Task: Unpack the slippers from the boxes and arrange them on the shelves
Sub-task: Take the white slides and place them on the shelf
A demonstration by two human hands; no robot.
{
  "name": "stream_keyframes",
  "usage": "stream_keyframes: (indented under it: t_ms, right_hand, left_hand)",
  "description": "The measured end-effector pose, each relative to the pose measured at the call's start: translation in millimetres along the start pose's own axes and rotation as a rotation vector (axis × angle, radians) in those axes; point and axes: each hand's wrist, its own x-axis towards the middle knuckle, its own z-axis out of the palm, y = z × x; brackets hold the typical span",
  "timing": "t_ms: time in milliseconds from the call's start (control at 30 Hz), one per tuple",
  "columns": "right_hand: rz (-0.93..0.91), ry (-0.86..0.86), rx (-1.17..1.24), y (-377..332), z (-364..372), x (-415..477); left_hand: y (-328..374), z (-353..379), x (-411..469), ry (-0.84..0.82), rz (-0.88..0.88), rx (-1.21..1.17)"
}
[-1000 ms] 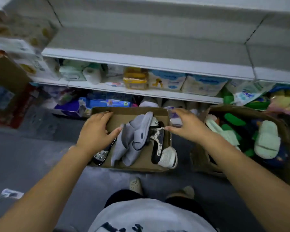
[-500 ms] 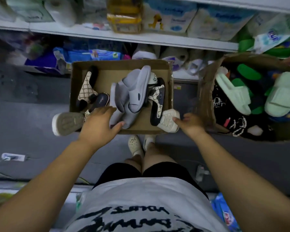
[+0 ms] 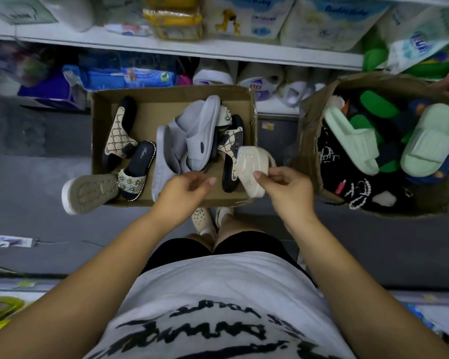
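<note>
Two cardboard boxes [image 3: 99,141] are counted, at twelve and two o'clock; two grey slippers [image 3: 197,130] in one, two mint slippers [image 3: 353,141] in the other.

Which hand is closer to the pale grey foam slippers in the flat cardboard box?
Left. The left hand hovers at the near end of the pale grey foam slippers; the right hand is further right, pinching a cream rubber slipper.

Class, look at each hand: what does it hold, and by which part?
The right hand pinches the cream upturned slipper by its sole's edge, thumb on the sole. The left hand holds nothing.
</note>
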Motion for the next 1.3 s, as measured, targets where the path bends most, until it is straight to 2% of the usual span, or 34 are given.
stream_keyframes:
  t_ms: [100,233,433,600,800,933,1067,1300]
  right_hand:
    - [-0.145,-0.142,0.075,-33,2,-14]
    - [-0.386,-0.328,-0.024,-55,20,-19]
    - [-0.595,-0.549,-0.148,-63,57,-17]
    - [-0.721,-0.617,-0.218,-72,103,-31]
    - [-0.642,-0.596,-0.370,-83,181,-47]
    - [-0.427,-0.634,-0.452,-84,254,-58]
    - [-0.273,-0.699,-0.584,-79,329,-71]
    - [-0.111,-0.666,-0.794,-42,435,-80]
  left_hand:
    - [41,0,-4,-0.023,-0.055,-0.334]
    - [68,-13,-5,-0.049,-0.136,-0.670]
    - [44,-45,-16,0.110,-0.203,-0.840]
    - [-4,-89,-30,0.197,-0.225,-0.950]
    - [-75,-172,-53,0.474,-0.231,-0.907]
    - [-131,-232,-74,0.622,-0.251,-0.958]
    - [-190,-272,-89,0.709,-0.332,-1.010]
    - [-257,-288,-105,0.778,-0.488,-1.134]
